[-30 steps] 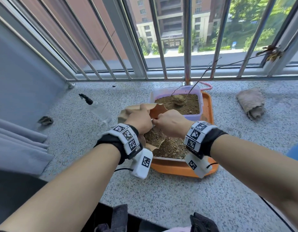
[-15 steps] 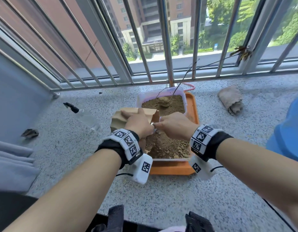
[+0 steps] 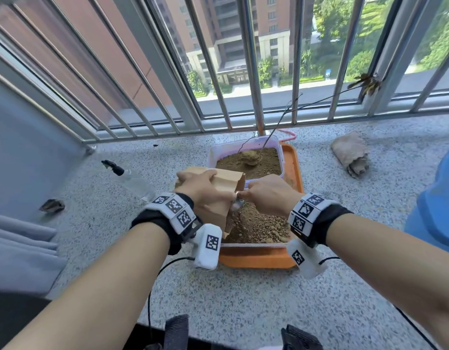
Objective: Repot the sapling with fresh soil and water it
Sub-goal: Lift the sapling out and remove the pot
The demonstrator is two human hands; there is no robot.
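My left hand (image 3: 202,189) grips a brown paper bag (image 3: 224,184), tipped on its side with its mouth over a heap of loose soil (image 3: 258,227) in the near white container (image 3: 253,245). My right hand (image 3: 266,195) is closed at the bag's mouth, pinching a small shiny metal tool (image 3: 237,203). Behind stands a lilac plastic pot (image 3: 213,155) filled with soil and a clod. The thin bare sapling (image 3: 276,125) rises from it and leans right to dried leaves (image 3: 367,84). Both containers sit on an orange tray (image 3: 256,258).
A clear spray bottle (image 3: 132,179) with a black nozzle lies left of the tray. A crumpled rag (image 3: 351,155) lies at the right, a dry leaf (image 3: 51,205) at the left. Metal railing bars (image 3: 256,79) close the ledge behind. Blue fabric (image 3: 438,203) is at the right edge.
The bag has tipped further down, so its orange inside no longer shows, and the soil heap under its mouth looks larger. My view has shifted right and closer; both hands stay at the bag's mouth.
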